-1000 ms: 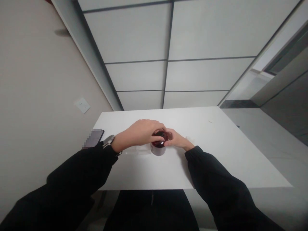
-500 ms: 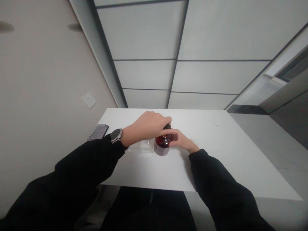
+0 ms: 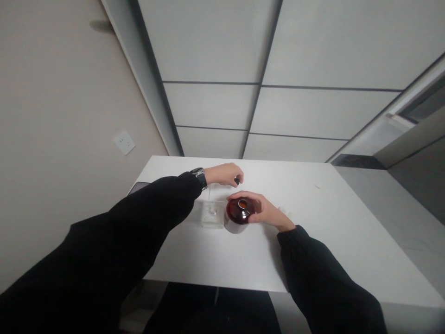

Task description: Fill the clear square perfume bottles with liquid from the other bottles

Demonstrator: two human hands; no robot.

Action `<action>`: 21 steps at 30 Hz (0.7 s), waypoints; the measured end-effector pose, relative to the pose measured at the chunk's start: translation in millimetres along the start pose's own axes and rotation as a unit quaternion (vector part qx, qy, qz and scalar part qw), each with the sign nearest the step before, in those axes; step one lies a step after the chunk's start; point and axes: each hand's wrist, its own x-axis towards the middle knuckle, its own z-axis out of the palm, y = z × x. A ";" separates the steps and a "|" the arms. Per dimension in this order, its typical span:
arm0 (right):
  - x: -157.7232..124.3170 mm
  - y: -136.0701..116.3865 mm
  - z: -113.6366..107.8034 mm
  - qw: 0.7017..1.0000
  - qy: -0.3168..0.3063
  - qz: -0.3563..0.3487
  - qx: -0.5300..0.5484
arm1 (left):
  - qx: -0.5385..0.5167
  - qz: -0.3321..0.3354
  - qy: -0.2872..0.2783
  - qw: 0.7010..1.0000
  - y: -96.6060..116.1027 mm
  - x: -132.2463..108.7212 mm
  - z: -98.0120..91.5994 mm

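A dark red-brown bottle with a pale label stands upright on the white table, its round mouth uncovered. My right hand is wrapped round its upper part from the right and far side. Beyond the bottle and a little to the left, my left hand pinches a small black cap, held apart from the bottle. Close to the bottle's left side sits a clear square glass container. What lies inside it is hard to make out.
The white table ends at a wall with a socket on the left and panelled doors behind. A dark phone lies at the left edge, partly under my sleeve. Something small and clear is behind my right wrist.
The black cap has come off the bottle in my left hand, which moved up and away from it. My right hand still holds the bottle, and the glass container shows more fully.
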 end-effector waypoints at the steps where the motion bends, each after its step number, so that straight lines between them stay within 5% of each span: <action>1: -0.2 -1.3 0.3 1.000 0.001 0.003 0.000 | 0.002 0.007 -0.012 1.000 -3.4 5.3 5.6; 8: -0.7 -9.0 2.1 1.000 0.000 0.024 0.008 | -0.038 0.072 -0.049 0.995 -15.1 25.5 30.6; 14: -2.3 -7.5 0.4 1.000 -0.012 0.020 0.015 | -0.106 0.088 0.013 0.990 -14.9 23.1 28.0; 17: -4.0 -9.5 -0.5 0.999 -0.020 0.027 0.013 | -0.145 0.071 0.060 0.985 -12.7 -2.9 13.6; 21: -6.2 -16.5 -1.7 0.998 -0.051 0.033 0.013 | -0.174 -0.004 0.142 0.974 -7.5 -80.1 -0.1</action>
